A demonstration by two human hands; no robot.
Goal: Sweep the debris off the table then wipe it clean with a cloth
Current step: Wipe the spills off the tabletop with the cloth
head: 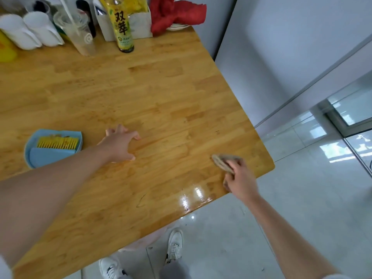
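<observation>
1. Left of my left hand (120, 144), the blue dustpan (53, 148) is sitting on the table (161, 87) with the yellow brush and some crumbs in it, so I am judging the sweeping finished.
2. My left hand is bracing on the wood, fingers spread and gripping nothing.
3. Right of my left hand, near the table's corner, my right hand (239, 178) is pinching the folded cloth (223, 162) against the surface; I am judging the wiping under way, with most of the tabletop left to cover.
</observation>
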